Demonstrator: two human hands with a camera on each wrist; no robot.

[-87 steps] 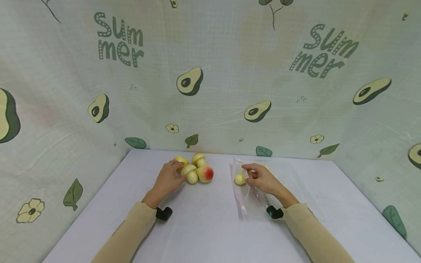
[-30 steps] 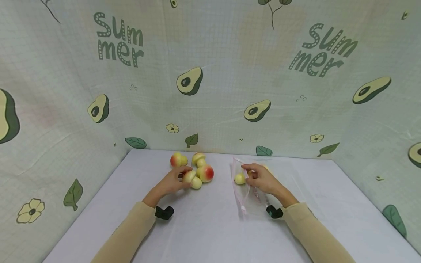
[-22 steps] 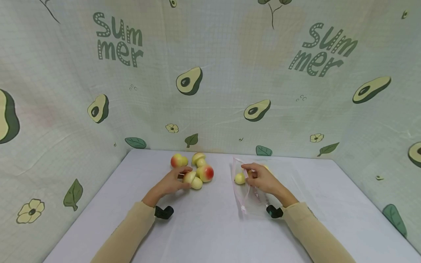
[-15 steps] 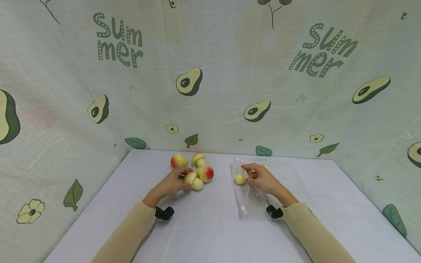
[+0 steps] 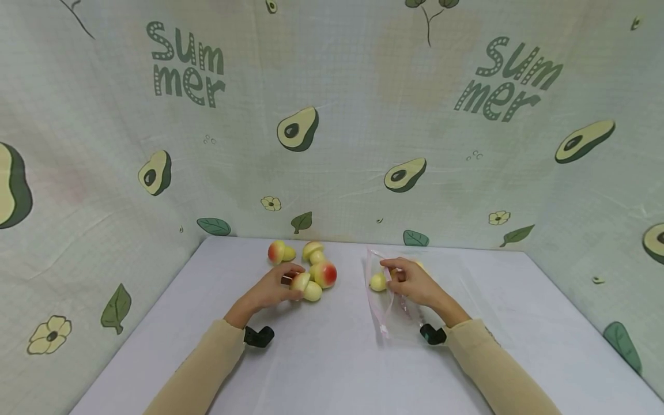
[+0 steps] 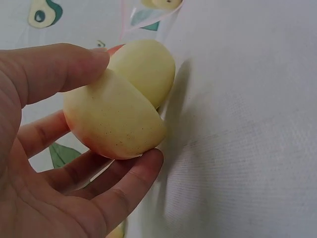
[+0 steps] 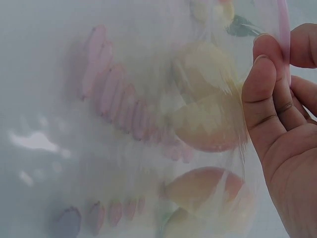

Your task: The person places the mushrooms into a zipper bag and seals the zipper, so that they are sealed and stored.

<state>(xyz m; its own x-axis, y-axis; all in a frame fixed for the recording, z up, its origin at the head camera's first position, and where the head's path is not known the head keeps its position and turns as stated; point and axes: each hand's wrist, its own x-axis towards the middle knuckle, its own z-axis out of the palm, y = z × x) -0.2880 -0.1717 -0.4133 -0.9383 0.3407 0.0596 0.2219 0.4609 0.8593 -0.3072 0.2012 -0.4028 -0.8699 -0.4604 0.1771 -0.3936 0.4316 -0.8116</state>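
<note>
My left hand point(image 5: 272, 286) holds a pale yellow toy mushroom point(image 5: 312, 291) by its reddish cap. In the left wrist view the thumb lies on one side of the mushroom point(image 6: 116, 116) and the fingers curl round the other. Whether it touches the table cannot be told. My right hand point(image 5: 417, 283) pinches the pink-edged rim of a clear zip bag point(image 5: 385, 324). Mushrooms point(image 7: 210, 111) show blurred through the bag's printed film in the right wrist view; one pale rounded end point(image 5: 378, 282) shows near the bag's mouth.
Behind the held mushroom lie a red-tipped mushroom point(image 5: 325, 274), another mushroom point(image 5: 313, 251) and one at the back left point(image 5: 281, 252). The white table point(image 5: 332, 357) meets an avocado-print cloth point(image 5: 342, 219) at the back and sides.
My left hand has come from the back-left mushroom to the front one and grips its cap. That mushroom has shifted slightly toward me and to the right. The right hand stays at the bag.
</note>
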